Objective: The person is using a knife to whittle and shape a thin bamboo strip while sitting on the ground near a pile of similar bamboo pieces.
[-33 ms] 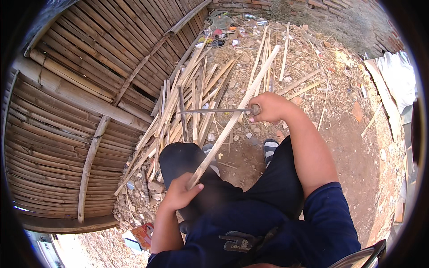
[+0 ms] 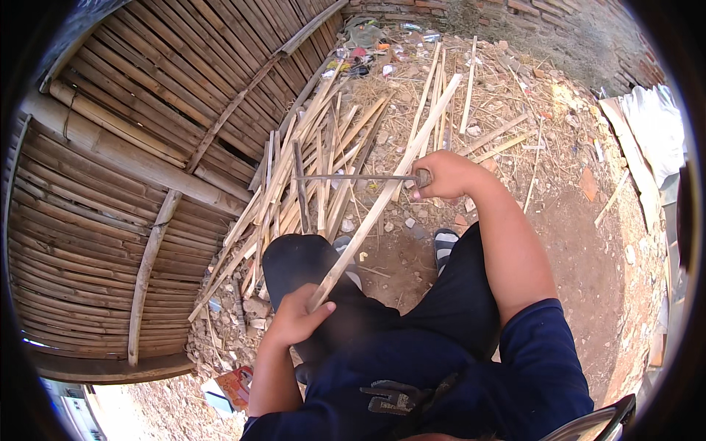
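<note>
A long pale wooden strip (image 2: 373, 213) slants up and away from my lap. My left hand (image 2: 296, 317) is closed around its near end, thumb along the side, above my left knee. My right hand (image 2: 450, 175) is closed on the handle of a long, thin-bladed knife (image 2: 357, 177), which looks like a machete seen edge-on. The blade points left and crosses the strip at about its middle; whether it bites into the wood cannot be made out. The strip's far end reaches out over the littered ground.
A pile of wooden strips (image 2: 283, 184) lies to the left against a bamboo slat wall (image 2: 147, 95). Several loose strips (image 2: 468, 88) lie ahead among straw, stones and rubbish. A brick wall (image 2: 544, 29) stands at the back. White sheeting (image 2: 653, 125) hangs at the right.
The knife's blade has shifted slightly to the right, its tip a little farther up. My left hand and the wooden strip have stayed put.
</note>
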`<state>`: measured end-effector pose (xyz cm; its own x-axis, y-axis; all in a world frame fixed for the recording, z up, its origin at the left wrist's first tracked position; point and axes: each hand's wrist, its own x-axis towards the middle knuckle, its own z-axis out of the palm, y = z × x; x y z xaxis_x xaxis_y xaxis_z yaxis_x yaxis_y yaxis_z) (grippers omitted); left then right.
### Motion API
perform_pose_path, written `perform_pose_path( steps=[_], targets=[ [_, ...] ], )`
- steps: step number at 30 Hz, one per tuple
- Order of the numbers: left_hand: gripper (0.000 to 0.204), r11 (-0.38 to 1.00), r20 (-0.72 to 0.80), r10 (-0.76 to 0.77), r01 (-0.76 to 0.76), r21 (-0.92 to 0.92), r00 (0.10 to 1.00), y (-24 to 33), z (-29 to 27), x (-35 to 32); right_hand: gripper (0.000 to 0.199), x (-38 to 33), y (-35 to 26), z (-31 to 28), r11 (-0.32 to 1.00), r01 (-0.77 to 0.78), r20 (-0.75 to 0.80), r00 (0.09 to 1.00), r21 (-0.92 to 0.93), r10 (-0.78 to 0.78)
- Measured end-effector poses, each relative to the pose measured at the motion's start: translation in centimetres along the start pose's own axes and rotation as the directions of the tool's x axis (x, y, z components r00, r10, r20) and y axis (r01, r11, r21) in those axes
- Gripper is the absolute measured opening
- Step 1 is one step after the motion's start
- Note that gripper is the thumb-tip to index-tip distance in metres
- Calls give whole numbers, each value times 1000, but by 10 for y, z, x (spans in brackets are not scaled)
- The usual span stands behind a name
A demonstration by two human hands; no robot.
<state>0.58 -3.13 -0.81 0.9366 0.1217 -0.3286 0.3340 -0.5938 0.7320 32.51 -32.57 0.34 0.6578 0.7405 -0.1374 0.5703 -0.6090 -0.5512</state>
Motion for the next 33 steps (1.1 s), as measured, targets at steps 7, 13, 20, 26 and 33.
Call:
perform_pose_path(
  steps=[7,13,20,26,33],
  targets=[
    [39,999,-6,30,-30,24,1000,7,1,1,56,-2,29,-14,971,-240,-211,949,5,235],
    [39,999,-18,34,-34,-4,999,1,2,1,55,-4,15,-15,990,-132,-107,985,46,136],
    [38,1000,-9,9,-9,-16,1000,2,1,0,47,-2,-5,4,994,35,-54,998,-106,-41],
    [38,1000,-6,9,-9,3,1000,5,1,1,57,-1,13,-12,983,-182,-74,981,-3,182],
    [38,1000,2,9,-9,10,1000,2,0,2,54,-3,22,-13,987,-160,-246,956,6,156]
  ],
)
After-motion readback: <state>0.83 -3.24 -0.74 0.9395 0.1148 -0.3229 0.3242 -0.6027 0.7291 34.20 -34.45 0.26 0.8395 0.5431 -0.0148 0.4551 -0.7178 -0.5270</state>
